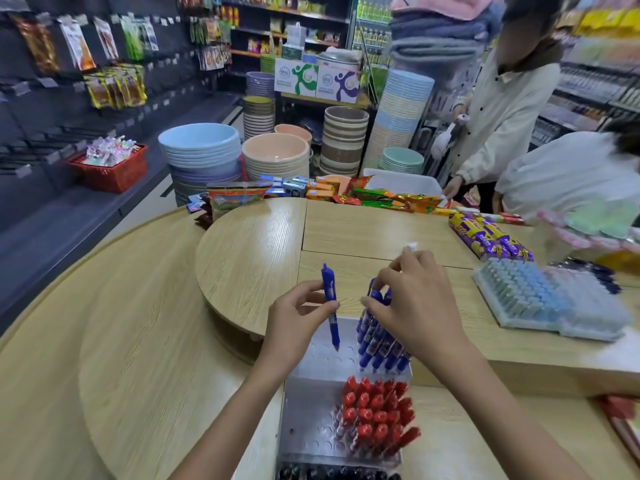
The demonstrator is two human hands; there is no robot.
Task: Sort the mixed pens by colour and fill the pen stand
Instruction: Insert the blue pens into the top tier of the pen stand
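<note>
A clear stepped pen stand [311, 410] sits on the wooden counter in front of me. Its top tier holds several blue pens [377, 344] on the right, the middle tier several red pens [377, 417], and dark pens [332, 474] show at the bottom edge. My left hand [294, 323] pinches one blue pen [330, 303] upright, tip down over the empty holes of the top tier. My right hand [412, 306] reaches over the standing blue pens and its fingers pinch the tops of them.
A second clear stand with pale blue pens [540, 299] lies at the right. Snack packets [488, 237] and boxes line the counter's far edge. A round raised wooden board [249, 251] sits left of the stand. Two people stand at the far right; stacked basins are behind.
</note>
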